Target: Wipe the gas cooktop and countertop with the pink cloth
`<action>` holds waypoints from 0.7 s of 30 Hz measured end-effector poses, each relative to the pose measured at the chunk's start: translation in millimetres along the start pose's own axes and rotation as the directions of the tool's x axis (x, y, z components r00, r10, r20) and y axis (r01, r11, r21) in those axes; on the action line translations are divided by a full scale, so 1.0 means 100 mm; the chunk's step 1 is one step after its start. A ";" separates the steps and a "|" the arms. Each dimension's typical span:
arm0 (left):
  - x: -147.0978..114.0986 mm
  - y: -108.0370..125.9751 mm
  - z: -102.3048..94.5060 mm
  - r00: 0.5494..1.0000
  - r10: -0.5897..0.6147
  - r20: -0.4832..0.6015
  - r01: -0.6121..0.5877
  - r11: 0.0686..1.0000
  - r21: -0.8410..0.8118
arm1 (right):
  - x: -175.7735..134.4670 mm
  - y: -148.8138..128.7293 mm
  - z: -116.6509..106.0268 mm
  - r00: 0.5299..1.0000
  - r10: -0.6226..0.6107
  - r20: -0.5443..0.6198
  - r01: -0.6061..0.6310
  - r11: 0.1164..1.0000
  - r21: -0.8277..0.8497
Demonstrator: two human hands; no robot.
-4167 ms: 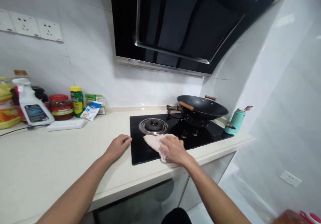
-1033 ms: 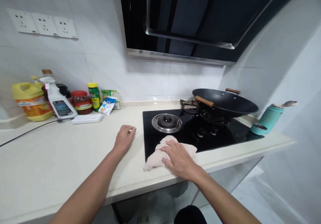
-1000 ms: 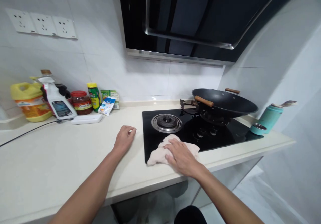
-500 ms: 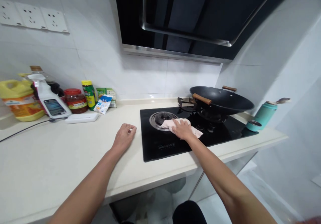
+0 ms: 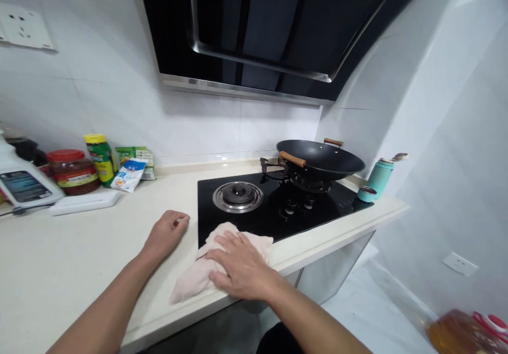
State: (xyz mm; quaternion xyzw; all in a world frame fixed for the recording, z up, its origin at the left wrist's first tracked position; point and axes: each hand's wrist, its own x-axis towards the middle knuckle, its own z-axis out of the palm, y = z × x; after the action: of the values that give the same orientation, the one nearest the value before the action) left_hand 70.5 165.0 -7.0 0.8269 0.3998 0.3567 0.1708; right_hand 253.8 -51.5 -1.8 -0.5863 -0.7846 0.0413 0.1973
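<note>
Right hand: our right hand [image 5: 238,266] lies flat and spread, fingers together, pressing down on a pale pink crumpled cloth [image 5: 198,274]; it grips nothing, it only bears on the fabric.
Cloth: it straddles the front left corner of the black glass gas hob [image 5: 278,214], part on the glass and the trailing end out on the cream stone table [image 5: 79,259], close to the front edge.
Left hand: our left hand [image 5: 165,233] rests on the table just left of the hob, fingers loosely curled under, holding nothing and apart from the cloth.
Doing the wipe well: we judge that an even, flat palm keeps the whole cloth in contact; we would bunch the loose end under the hand so it does not drag off the table edge, and work along the seam where glass meets stone, where grime tends to gather.
On the hob: a round steel burner ring [image 5: 237,196] sits bare behind the cloth; a black wok with wooden handles [image 5: 319,159] stands on the far burner.
Right end: a teal flask [image 5: 379,178] stands near the wall, its cap [image 5: 365,193] beside it.
Back left: a red-lidded jar [image 5: 73,171], a green bottle with a yellow cap [image 5: 101,159], a blue-and-white sachet [image 5: 127,174] and a white spray bottle [image 5: 21,182].
Writing: labels show on the sachet, jar and spray bottle, but we find all of it too small to read.
</note>
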 end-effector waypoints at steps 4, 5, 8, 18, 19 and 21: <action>-0.01 0.02 -0.03 0.999 -0.009 0.032 0.008 1.000 0.009 | -0.05 0.32 -0.13 0.998 0.049 -0.043 -0.048 0.999 0.021; -0.01 0.03 -0.04 0.999 -0.012 0.037 0.012 1.000 0.012 | -0.08 0.45 -0.18 0.994 0.079 -0.071 -0.078 0.997 0.016; -0.02 0.06 -0.05 0.999 -0.022 0.040 0.022 1.000 0.011 | -0.26 0.88 -0.33 0.971 0.183 -0.152 -0.189 0.982 -0.024; -0.02 0.04 -0.06 0.996 -0.032 0.082 0.031 0.999 0.017 | -1.05 1.57 -0.65 0.938 0.236 -0.256 -0.252 0.967 -0.032; -0.02 0.03 -0.06 0.996 -0.029 0.083 0.028 0.999 0.020 | -1.10 1.62 -0.65 0.930 0.252 -0.269 -0.269 0.963 -0.028; -0.01 0.03 -0.06 0.996 -0.011 0.086 0.008 1.000 0.028 | -1.21 1.77 -0.66 0.896 0.313 -0.316 -0.335 0.942 -0.017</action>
State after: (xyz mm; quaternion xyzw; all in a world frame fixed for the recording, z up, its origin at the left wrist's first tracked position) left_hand 67.2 162.1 -1.8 0.8418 0.4010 0.3144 0.1779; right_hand 466.4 -121.4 -25.2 -0.7144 -0.6365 -0.0464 0.2870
